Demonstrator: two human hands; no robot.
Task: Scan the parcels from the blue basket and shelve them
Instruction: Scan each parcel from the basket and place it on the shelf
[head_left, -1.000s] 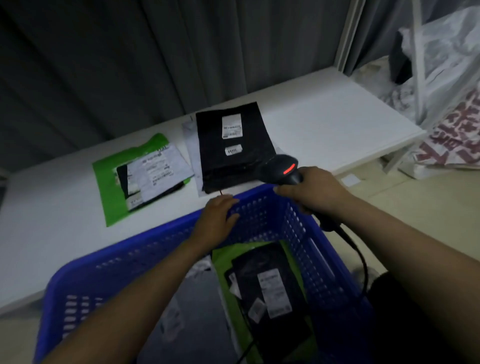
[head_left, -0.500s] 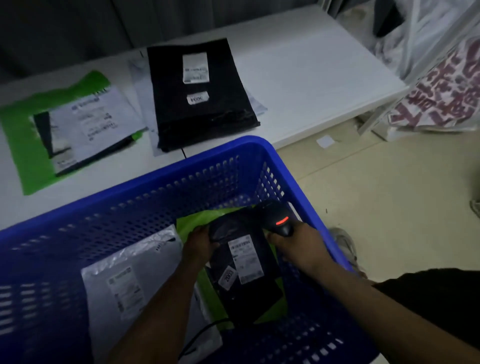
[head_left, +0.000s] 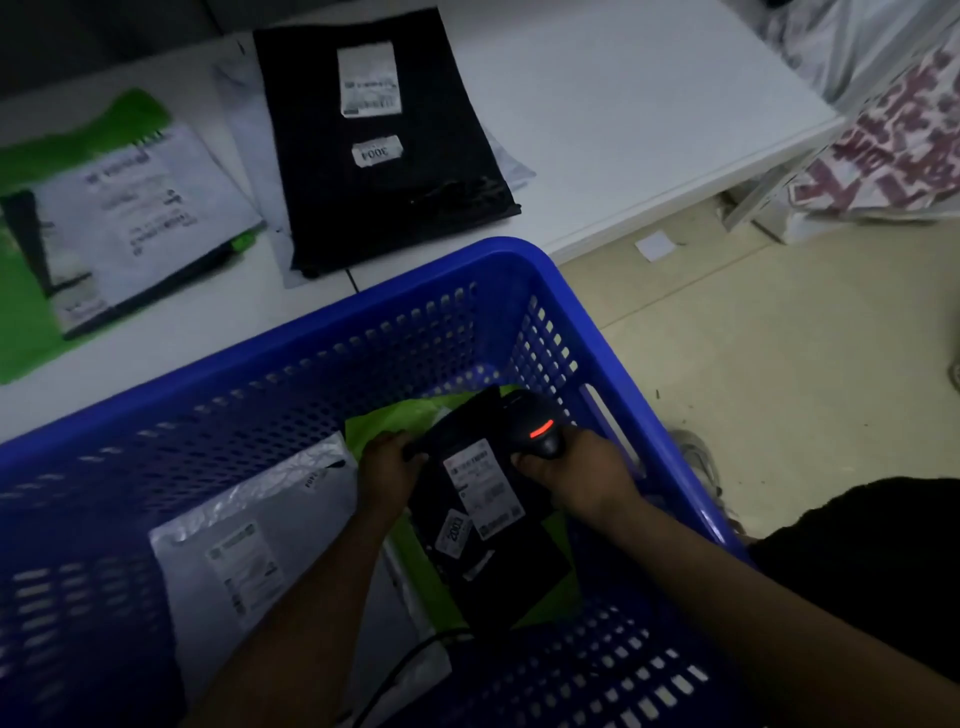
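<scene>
Left hand (head_left: 387, 469) from basket (head_left: 441, 275) rim down onto black parcel (head_left: 493, 561)

A sticker (head_left: 377, 151) on the desk parcel (head_left: 384, 218) reads 3004 (upside down); a tag (head_left: 457, 533) on the basket parcel (head_left: 498, 577) reads 2003.

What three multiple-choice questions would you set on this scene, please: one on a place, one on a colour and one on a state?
1. Where is the scanner? A on the table; B inside the basket; C on the floor.
2. What colour is the parcel directly under the basket's black parcel? A red; B yellow; C green.
3. What is the left hand doing? A gripping the black parcel's edge; B holding the scanner; C resting open on the rim.
Answers: 1 B: the right hand holds it over the black parcel, between the basket's walls. 2 C: a green parcel shows around it. 3 A: its fingers curl on that parcel's edge.
</scene>
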